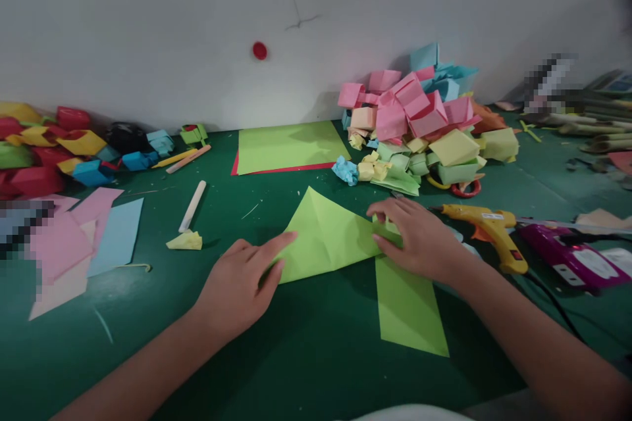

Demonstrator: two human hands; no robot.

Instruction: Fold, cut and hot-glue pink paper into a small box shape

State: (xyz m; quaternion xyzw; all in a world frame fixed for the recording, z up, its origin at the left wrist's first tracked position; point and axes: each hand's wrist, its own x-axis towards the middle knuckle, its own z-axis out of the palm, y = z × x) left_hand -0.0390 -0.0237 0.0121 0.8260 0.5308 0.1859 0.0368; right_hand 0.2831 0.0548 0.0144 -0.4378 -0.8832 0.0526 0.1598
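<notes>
A creased sheet of light green paper [328,240] lies on the green table between my hands. At its left edge, my left hand [247,279] holds the paper, index finger on top and thumb at the lower edge. My right hand [419,237] has its fingers curled around the right end, where a part of the sheet is bent up between thumb and fingers. Beneath my right hand lies a flat green paper strip [412,309], partly covered by the hand and the creased sheet.
Green sheets [291,145] over a red one lie by the wall. Folded paper pieces [409,112] are heaped behind my right hand. A yellow glue gun [488,230] and a purple power strip [567,256] sit at right. Pink paper [64,237] and a pale stick [192,206] lie left.
</notes>
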